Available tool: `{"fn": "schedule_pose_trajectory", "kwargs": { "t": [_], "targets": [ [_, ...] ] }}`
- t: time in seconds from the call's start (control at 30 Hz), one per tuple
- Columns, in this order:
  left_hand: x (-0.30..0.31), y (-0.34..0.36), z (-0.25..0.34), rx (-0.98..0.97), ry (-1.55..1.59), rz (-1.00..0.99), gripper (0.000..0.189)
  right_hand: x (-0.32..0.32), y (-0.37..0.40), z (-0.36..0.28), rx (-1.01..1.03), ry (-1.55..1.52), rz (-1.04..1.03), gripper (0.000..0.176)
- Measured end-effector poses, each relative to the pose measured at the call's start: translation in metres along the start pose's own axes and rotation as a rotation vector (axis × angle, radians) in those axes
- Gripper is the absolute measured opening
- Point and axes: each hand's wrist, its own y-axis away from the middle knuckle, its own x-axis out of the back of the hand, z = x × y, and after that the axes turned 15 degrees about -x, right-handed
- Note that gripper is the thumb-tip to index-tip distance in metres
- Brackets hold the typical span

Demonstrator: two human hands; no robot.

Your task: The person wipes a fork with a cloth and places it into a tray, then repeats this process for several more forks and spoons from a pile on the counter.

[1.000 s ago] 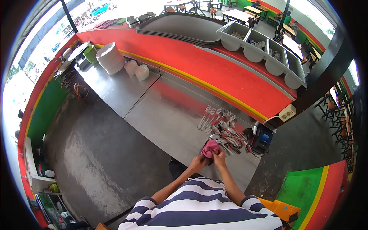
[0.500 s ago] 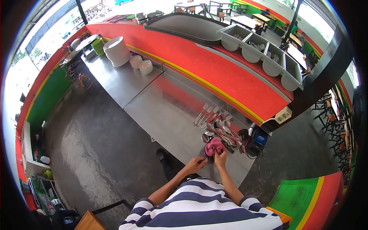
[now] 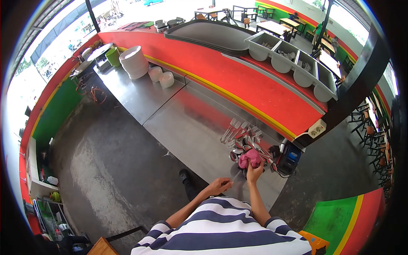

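My right hand grips a crumpled pink cloth over the near side of a cutlery pile. Closer to my body, my left hand is closed on the end of a thin metal piece of cutlery. This piece slants up toward the cloth, and its far end is hidden there, so I cannot tell its kind. Beyond the cloth, several spoons lie heaped together. Forks are spread along the far left of the pile, tines pointing away from me.
The steel counter runs off to the left, bearing stacked white plates, white bowls and a green container. A black-and-blue device stands right of the cutlery. On the red ledge are grey trays and a cutlery holder.
My right hand and the cloth have moved right and away from my left hand. The thin metal piece now shows between the hands. The whole view has shifted slightly.
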Motion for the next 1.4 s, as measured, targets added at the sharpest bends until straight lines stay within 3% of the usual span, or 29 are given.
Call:
{"fn": "schedule_pose_trajectory", "kwargs": {
  "t": [0.17,0.33,0.43,0.53,0.63,0.73,0.83,0.93,1.03,1.13,1.4],
  "targets": [
    [0.014,0.011,0.009,0.007,-0.056,0.005,0.032,-0.009,-0.011,-0.008,-0.076,-0.095,0.212,0.049],
    [0.025,0.015,0.006,-0.002,-0.066,0.094,0.033,-0.011,-0.008,-0.037,-0.100,-0.368,0.126,0.040],
    [0.031,0.015,-0.006,-0.008,-0.056,0.190,0.032,-0.016,0.004,-0.051,-0.114,-0.499,-0.061,0.039],
    [0.035,0.013,-0.008,-0.016,-0.062,0.295,0.029,-0.017,0.019,-0.057,-0.041,-0.421,-0.351,0.041],
    [0.038,0.016,-0.013,-0.033,-0.095,0.363,0.022,-0.012,0.040,-0.067,-0.116,-0.399,-0.793,0.042],
    [0.038,0.021,-0.028,-0.098,-0.190,0.409,0.017,-0.011,0.051,-0.066,0.036,-0.056,-1.060,0.046],
    [0.029,0.027,-0.036,-0.116,-0.214,0.427,0.017,-0.017,0.058,-0.053,0.109,-0.141,-1.034,0.049],
    [0.015,0.029,-0.035,-0.068,-0.130,0.383,0.017,-0.006,0.052,-0.055,0.302,-0.027,-0.872,0.051],
    [0.003,0.026,-0.024,-0.041,-0.084,0.321,0.022,-0.001,0.042,-0.050,0.355,0.024,-0.726,0.051],
    [-0.009,0.019,-0.005,-0.050,0.003,0.266,0.033,0.003,0.029,-0.043,0.294,0.024,-0.583,0.050],
    [0.002,0.016,0.013,-0.049,0.087,0.124,0.033,0.005,0.012,-0.037,0.367,0.042,-0.307,0.050]
  ]
}}
